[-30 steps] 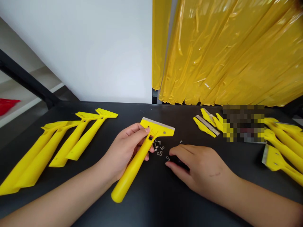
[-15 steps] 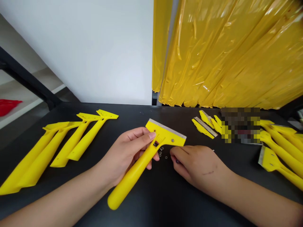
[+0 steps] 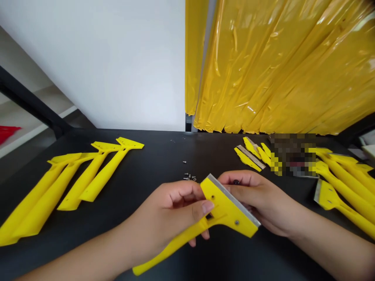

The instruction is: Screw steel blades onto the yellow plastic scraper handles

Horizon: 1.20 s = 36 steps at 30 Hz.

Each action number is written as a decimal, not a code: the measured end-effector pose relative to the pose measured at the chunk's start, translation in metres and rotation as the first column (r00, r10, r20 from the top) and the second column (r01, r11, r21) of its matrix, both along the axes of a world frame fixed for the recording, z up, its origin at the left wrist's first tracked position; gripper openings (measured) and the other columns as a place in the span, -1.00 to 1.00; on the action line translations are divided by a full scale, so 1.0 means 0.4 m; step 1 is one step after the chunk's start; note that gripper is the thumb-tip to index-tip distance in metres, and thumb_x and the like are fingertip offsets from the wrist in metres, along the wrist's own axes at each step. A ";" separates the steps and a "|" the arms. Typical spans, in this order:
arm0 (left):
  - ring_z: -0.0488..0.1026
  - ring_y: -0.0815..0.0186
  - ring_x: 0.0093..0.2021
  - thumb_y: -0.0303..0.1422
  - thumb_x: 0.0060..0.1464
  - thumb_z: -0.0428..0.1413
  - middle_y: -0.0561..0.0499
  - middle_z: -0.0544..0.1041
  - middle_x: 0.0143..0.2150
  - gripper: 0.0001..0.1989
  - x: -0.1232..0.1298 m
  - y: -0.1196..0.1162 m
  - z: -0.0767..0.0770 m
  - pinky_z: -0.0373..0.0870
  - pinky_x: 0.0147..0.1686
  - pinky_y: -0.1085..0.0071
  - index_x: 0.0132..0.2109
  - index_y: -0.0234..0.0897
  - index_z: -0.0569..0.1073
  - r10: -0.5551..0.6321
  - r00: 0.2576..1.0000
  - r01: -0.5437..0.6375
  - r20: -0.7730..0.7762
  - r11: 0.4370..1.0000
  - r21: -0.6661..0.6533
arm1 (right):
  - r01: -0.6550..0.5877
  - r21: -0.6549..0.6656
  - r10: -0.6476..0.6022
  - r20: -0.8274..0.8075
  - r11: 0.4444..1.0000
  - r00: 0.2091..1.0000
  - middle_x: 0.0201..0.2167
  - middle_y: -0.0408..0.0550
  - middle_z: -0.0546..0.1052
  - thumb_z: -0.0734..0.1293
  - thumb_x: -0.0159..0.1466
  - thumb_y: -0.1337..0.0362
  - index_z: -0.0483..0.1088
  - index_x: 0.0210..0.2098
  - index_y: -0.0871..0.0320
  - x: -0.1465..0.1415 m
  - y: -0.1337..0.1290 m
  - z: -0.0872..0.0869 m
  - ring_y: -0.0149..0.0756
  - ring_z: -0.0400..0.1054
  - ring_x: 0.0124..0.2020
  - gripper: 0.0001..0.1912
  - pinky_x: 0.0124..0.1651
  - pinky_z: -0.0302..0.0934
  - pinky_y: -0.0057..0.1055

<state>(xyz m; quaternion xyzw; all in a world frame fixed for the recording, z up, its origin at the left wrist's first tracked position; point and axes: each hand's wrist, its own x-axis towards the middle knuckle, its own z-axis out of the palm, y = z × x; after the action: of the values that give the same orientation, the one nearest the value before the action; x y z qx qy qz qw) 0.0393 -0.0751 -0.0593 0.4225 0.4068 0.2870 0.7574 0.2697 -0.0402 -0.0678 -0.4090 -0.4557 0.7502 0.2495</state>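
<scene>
A yellow scraper (image 3: pixel 231 210) with a metal blade along its head is held by my left hand (image 3: pixel 178 210), thumb on the front of the neck and fingers behind. One screw shows in the lower right hole of its head; the upper left hole looks dark. My right hand (image 3: pixel 258 195) is closed beside the blade edge, its fingertips partly hidden behind the head. A small dark tip (image 3: pixel 236 182) pokes out between its fingers, too little to name. Small screws and nuts (image 3: pixel 189 176) lie on the black table beyond the scraper.
Several yellow scraper handles (image 3: pixel 102 171) lie on the left of the table (image 3: pixel 152 168). Yellow blade covers with metal strips (image 3: pixel 249 156) lie at the back right, near a pixelated patch. More scrapers (image 3: pixel 331 197) rest at the right edge. Yellow plastic sheeting (image 3: pixel 278 70) hangs behind.
My left hand has turned the scraper clockwise and moved its head right and nearer. My right hand has lifted from the table to the blade side. Screws on the table have come into sight.
</scene>
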 end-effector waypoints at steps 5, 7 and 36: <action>0.59 0.35 -0.35 -0.21 0.29 0.30 -0.02 0.64 -0.21 -0.77 -0.002 0.004 0.001 0.51 -0.44 0.54 -0.06 -0.27 0.54 0.036 0.999 -0.036 -0.002 0.999 0.041 | 0.015 0.004 -0.015 -0.109 1.000 0.994 -0.58 -0.26 0.21 0.50 0.33 0.01 0.65 -0.18 0.18 0.009 0.000 -0.011 -0.54 -0.11 -0.56 -0.67 -0.52 -0.24 -0.49; 0.60 0.34 -0.36 -0.22 0.29 0.30 0.00 0.64 -0.20 -0.76 -0.001 0.003 0.000 0.49 -0.47 0.55 -0.01 -0.22 0.52 0.044 0.999 -0.045 0.007 0.998 0.036 | 0.002 0.015 0.000 -0.106 1.000 0.994 -0.57 -0.24 0.24 0.49 0.34 0.00 0.66 -0.16 0.19 0.011 -0.001 -0.011 -0.54 -0.11 -0.56 -0.65 -0.52 -0.25 -0.48; 0.58 0.32 -0.37 -0.28 0.32 0.27 0.03 0.59 -0.29 -0.86 -0.058 0.108 -0.047 0.56 -0.51 0.52 -0.10 -0.22 0.53 0.428 0.895 -0.432 0.130 0.902 0.004 | 0.051 0.911 -0.584 0.219 0.409 0.781 -0.30 -0.11 0.54 0.34 0.49 0.09 0.49 -0.18 0.00 0.059 0.053 -0.029 -0.24 0.36 -0.29 -0.83 -0.20 0.19 -0.27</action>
<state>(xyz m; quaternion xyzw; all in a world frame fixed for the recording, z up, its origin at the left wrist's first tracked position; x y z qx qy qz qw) 0.0160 -0.0320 -0.0781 0.3159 0.4366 0.4799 0.6923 0.2932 -0.0191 -0.0793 -0.4885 -0.7266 0.2100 0.4351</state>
